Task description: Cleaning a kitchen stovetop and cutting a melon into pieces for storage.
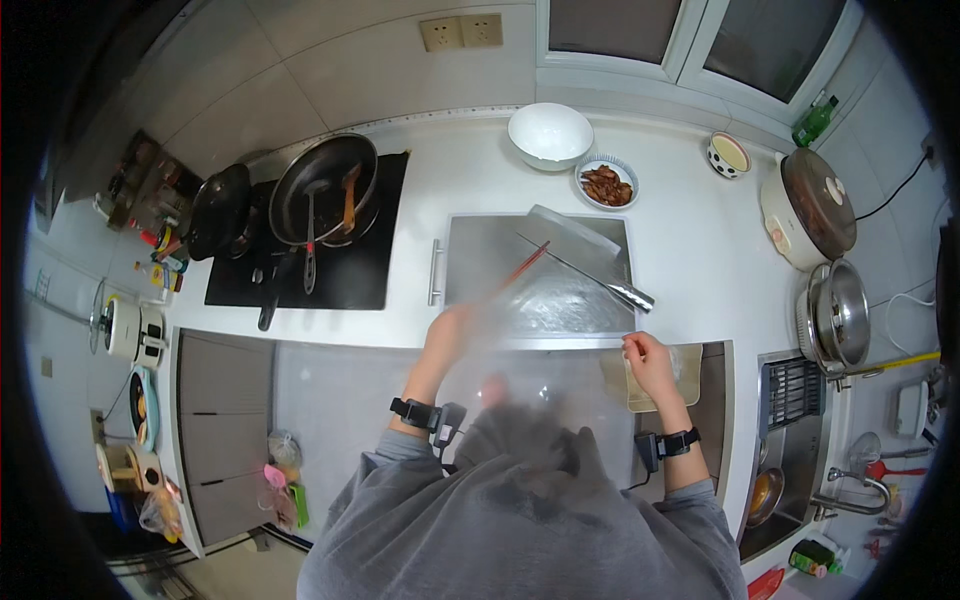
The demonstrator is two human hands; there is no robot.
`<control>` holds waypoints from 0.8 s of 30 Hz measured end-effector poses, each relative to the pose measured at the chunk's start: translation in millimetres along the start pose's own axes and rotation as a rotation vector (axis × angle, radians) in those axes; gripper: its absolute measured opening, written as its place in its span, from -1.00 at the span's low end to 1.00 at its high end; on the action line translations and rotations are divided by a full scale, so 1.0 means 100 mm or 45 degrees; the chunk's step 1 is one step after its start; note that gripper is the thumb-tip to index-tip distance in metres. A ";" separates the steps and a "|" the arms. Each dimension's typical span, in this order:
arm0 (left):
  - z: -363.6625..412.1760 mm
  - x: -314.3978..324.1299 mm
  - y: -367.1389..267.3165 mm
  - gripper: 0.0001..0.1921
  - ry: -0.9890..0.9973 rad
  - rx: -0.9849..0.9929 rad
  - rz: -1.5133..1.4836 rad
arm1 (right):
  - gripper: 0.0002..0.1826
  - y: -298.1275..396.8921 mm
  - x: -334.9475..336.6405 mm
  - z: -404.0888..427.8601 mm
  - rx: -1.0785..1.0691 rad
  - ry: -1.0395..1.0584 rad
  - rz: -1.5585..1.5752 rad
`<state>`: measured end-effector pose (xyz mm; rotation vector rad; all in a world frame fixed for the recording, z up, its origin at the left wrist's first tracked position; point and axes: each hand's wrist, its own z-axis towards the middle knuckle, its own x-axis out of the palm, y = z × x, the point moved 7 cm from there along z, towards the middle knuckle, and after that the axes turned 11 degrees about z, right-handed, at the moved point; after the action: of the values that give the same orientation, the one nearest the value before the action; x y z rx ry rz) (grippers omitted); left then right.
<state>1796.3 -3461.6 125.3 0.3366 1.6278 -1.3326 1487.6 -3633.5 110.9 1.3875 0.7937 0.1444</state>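
My left hand [450, 330], partly blurred, is closed around thin reddish-brown chopsticks [528, 264]. They point up and right over a grey metal cutting board [480, 247] set on the white counter. A cleaver with a steel handle [631, 295] lies aslant on the board, its broad blade [576, 234] towards the back and the handle past the right edge. The board's middle looks wet and shiny. My right hand [649, 363] is just off the counter's front edge, below the cleaver's handle, fingers curled in with nothing visible in them. Behind the board are a small bowl of browned food pieces [606, 186] and a white bowl [551, 135].
A wok [324, 169] holding a spatula and a ladle sits on the black hob [352, 281] at left, beside a dark lid [217, 214]. At right are an electric cooker [795, 206], steel bowls [847, 311] and a sink [795, 457]. A beige cloth [686, 382] hangs beyond my right hand.
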 end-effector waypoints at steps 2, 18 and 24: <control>0.15 -0.07 0.23 -0.69 -0.018 -0.030 0.038 | -0.83 -0.03 0.13 0.22 -0.022 -0.057 -0.033; 0.92 -0.28 1.17 -0.79 -0.062 -0.013 0.054 | -0.49 -0.01 0.86 1.69 -0.324 0.000 -0.635; 1.13 -0.29 1.05 -0.78 -0.107 -0.048 0.019 | -0.51 0.27 0.71 1.85 -0.537 0.212 -0.681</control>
<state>1941.4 -3511.2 93.9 0.2667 1.5756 -1.2862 1655.6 -3741.0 101.8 0.7416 1.1718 0.0063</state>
